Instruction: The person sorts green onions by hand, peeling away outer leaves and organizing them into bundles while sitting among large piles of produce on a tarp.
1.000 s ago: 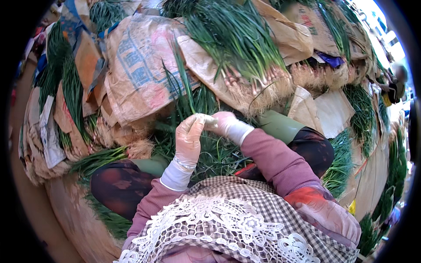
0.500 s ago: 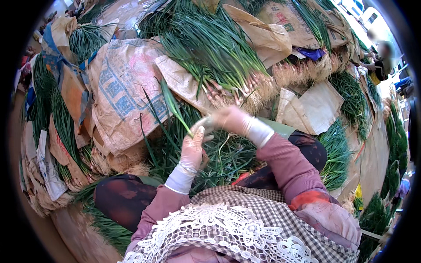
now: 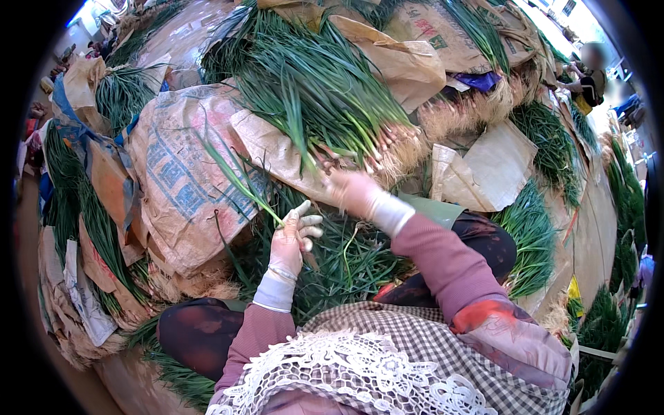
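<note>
1. Green onion stalk: long axis slanting, leaf tip to the upper left, lower end at the lower right. Pinched at that lower end by the gloved left hand, thumb and forefinger closed on it, other fingers loosely curled.
2. Right hand: gloved, blurred, just below the root ends of the large bundle; whether spread or closed cannot be told.
3. Large bundle: green onions lying on brown sacking, leaves to the upper left, pale roots to the lower right.
4. Loose greens: heaped between the two forearms, above the lap.
5. Woven sack: tan, blue printed panel, left of the held stalk.
6. Paper sacks: flat, tan, right of the right hand.
7. Apron: checked cloth with white lace edge, lower centre.
</note>
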`<state>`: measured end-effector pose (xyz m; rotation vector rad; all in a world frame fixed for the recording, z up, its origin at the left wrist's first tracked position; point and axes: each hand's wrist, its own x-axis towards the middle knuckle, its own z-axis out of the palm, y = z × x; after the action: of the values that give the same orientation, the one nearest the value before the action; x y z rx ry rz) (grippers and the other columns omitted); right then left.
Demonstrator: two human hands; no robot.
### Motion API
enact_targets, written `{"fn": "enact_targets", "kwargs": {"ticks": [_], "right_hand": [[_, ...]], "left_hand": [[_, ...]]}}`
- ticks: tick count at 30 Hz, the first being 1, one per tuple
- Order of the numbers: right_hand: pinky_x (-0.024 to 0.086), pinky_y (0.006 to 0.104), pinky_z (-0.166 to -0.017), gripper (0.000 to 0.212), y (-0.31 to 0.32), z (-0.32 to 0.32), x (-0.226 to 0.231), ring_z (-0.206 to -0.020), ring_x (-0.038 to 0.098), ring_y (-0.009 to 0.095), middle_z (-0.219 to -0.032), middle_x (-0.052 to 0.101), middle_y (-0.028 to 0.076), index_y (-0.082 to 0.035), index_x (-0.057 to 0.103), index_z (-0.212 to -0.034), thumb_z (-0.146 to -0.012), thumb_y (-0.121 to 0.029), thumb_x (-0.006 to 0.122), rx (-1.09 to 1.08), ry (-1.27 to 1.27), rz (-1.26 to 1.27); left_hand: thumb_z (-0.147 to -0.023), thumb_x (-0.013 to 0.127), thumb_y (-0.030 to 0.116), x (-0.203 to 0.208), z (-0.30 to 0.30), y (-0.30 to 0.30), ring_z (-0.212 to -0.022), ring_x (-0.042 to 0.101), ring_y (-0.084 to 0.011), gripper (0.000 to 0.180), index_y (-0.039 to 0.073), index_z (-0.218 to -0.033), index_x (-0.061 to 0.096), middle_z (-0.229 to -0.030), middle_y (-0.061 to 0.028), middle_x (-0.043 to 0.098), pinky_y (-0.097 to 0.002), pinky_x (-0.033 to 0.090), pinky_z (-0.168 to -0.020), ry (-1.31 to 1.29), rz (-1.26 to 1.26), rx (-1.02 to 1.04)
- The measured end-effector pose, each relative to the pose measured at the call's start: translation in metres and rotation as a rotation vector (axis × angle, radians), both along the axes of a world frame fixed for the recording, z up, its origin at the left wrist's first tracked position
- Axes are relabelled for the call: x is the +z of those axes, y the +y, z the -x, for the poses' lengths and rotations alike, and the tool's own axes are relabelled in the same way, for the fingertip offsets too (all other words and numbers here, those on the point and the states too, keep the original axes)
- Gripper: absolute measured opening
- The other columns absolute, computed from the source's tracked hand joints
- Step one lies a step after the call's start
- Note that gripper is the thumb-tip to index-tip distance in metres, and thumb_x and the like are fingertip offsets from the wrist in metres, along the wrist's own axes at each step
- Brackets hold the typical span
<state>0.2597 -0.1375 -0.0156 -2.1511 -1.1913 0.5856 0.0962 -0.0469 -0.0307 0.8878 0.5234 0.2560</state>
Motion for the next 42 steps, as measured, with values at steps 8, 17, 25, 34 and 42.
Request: {"fn": "enact_targets", "kwargs": {"ticks": [8, 17, 25, 34, 42], "right_hand": [[0.044, 0.0323, -0.075, 0.039, -0.024, -0.045, -0.047, -0.082, 0.056, 0.024, -0.089, 0.059, 0.014, -0.004, 0.058, -0.090, -0.075, -0.039, 0.052, -0.276, -0.037, 0.026], [0.046, 0.0296, -0.063, 0.032, -0.002, -0.082, -0.005, -0.067, 0.055, 0.019, -0.079, 0.057, 0.010, -0.002, 0.049, -0.099, -0.075, -0.023, 0.053, -0.472, 0.139, -0.055], [0.041, 0.0288, -0.078, 0.031, -0.022, -0.083, -0.032, -0.084, 0.055, 0.021, -0.085, 0.059, 0.013, -0.004, 0.055, -0.094, -0.071, -0.026, 0.059, -0.336, 0.092, 0.077], [0.042, 0.0289, -0.081, 0.039, -0.028, -0.156, -0.053, -0.095, 0.052, 0.018, -0.108, 0.052, 0.009, 0.000, 0.044, -0.112, -0.080, -0.021, 0.048, -0.560, 0.311, -0.230], [0.042, 0.0302, -0.079, 0.035, 0.002, -0.090, 0.059, -0.086, 0.055, 0.017, -0.100, 0.057, 0.007, -0.004, 0.051, -0.108, -0.082, -0.027, 0.049, -0.036, 0.175, -0.304]], "left_hand": [[-0.089, 0.036, 0.026, 0.008, -0.002, -0.012, -0.054, 0.053, -0.0098, 0.036, 0.000, -0.111, 0.046, -0.074, -0.0076, 0.059, -0.0203, 0.046, -0.053, 0.081, 0.030, 0.026], [-0.088, 0.035, 0.035, 0.029, 0.005, -0.009, -0.040, 0.045, -0.0121, 0.049, -0.001, -0.121, 0.035, -0.050, -0.0030, 0.047, -0.0244, 0.042, -0.043, -0.029, -0.126, -0.029], [-0.087, 0.040, 0.023, 0.003, 0.013, 0.005, -0.036, 0.031, -0.0074, 0.039, -0.006, -0.112, 0.043, -0.045, 0.0023, 0.034, -0.0204, 0.027, -0.034, -0.033, 0.265, 0.054], [-0.086, 0.041, 0.022, 0.004, 0.011, 0.003, -0.035, 0.030, -0.0082, 0.036, -0.009, -0.104, 0.048, -0.044, 0.0014, 0.033, -0.0209, 0.028, -0.034, 0.005, 0.175, 0.091], [-0.086, 0.040, 0.020, 0.027, 0.009, 0.003, -0.037, 0.031, -0.0058, 0.034, -0.010, -0.101, 0.049, -0.046, 0.0028, 0.033, -0.0193, 0.029, -0.034, -0.048, -0.066, 0.148]]}}
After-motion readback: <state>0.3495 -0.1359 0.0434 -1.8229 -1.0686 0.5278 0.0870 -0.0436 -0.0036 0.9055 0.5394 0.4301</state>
